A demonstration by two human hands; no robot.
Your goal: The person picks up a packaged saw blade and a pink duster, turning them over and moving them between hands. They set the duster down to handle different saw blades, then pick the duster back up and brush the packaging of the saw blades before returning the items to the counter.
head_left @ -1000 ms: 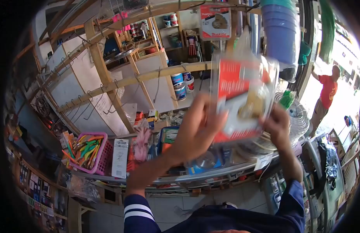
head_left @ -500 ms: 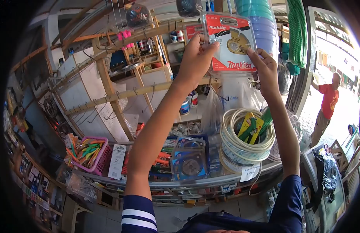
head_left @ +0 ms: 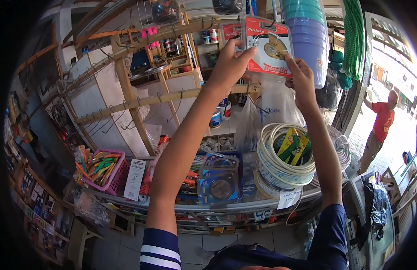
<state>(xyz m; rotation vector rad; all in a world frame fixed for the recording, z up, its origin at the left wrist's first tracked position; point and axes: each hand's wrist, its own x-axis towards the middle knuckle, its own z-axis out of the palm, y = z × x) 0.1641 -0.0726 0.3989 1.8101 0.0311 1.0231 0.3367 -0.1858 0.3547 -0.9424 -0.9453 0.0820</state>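
Observation:
Up high, a clear blister pack point(head_left: 261, 54) with a red and white Makita card and a gold cutting disc is held between both hands. My left hand point(head_left: 231, 65) grips its left edge, thumb on the front and the other fingers partly hidden. My right hand point(head_left: 302, 78) pinches the lower right edge. A dark metal hook point(head_left: 274, 21) shows at the pack's top slot. Behind it, at the left, hangs a second red Makita pack point(head_left: 230, 30), partly covered.
Stacked purple and green buckets point(head_left: 307, 49) hang right of the pack. Below stand a coil of white hose point(head_left: 287, 171), blue disc packs point(head_left: 219, 184) and a pink basket point(head_left: 114, 175) on the counter. Wooden rails carry several hooks. A person in red point(head_left: 383, 119) stands outside.
The pack has tilted slightly and its top is now at the hook. The second Makita pack shows more beside it. Both hands keep their hold as the view shifts a little.

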